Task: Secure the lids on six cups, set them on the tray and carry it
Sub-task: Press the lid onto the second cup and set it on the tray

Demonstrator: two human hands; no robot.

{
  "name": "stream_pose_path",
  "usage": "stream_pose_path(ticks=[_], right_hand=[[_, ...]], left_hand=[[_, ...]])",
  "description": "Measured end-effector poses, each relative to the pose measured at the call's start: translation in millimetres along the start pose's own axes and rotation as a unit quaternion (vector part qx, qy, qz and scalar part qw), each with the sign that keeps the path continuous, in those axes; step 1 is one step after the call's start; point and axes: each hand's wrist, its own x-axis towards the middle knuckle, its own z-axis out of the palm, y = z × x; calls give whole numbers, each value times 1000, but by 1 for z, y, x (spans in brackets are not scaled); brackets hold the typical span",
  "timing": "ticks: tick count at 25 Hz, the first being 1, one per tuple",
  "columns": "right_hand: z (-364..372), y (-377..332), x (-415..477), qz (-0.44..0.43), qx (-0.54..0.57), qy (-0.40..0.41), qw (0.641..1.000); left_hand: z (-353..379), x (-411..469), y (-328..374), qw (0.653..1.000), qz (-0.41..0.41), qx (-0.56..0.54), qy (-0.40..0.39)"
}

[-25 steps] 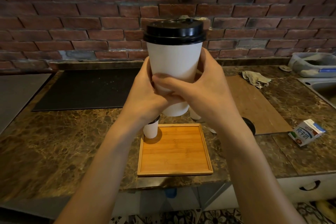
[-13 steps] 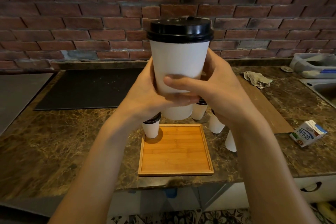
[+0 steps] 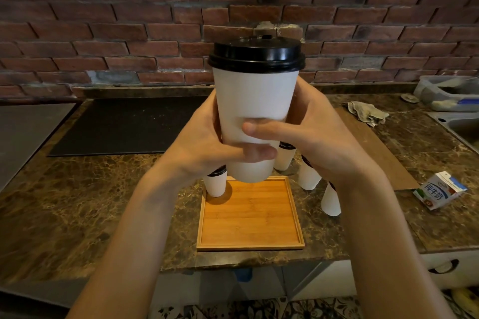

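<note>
Clamping the fingers [image 3: 255, 154] of my left hand [image 3: 202, 142] and right hand [image 3: 321, 142] round a cup [image 3: 255, 101], lid [image 3: 256, 55] on, I hold it upright above the tray [image 3: 250, 217]; another cup [image 3: 215, 185] stands at the tray's far-left corner, three cups [image 3: 308, 176] just right.

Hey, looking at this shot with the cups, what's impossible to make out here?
Head view only:
- Held cup: contents covered by its black lid.
- Lids of the four counter cups: mostly behind the left hand, right hand and wrist; seating cannot be told.
- Cup count: only five show; the hands may hide a sixth.
- Sink: cut off by the right edge.
</note>
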Motion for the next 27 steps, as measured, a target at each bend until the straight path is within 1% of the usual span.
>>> stream_pose_path(ticks=[7,13,16,19,23,27], right_hand=[[7,-7,2,6,-65,64,996],[20,-6,2,1,-120,134,984],[21,-5,1,-3,-119,148,982],[18,-6,2,-12,-93,152,984],[11,-4,1,-22,-23,123,992],[2,-3,0,-28,12,83,996]], left_hand=[[6,5,-1,995,23,39,87],[12,8,-5,992,20,20,127],[11,8,-5,992,17,27,122],[7,7,-2,993,12,43,105],[3,6,-3,996,10,35,78],[0,3,0,999,4,9,46]])
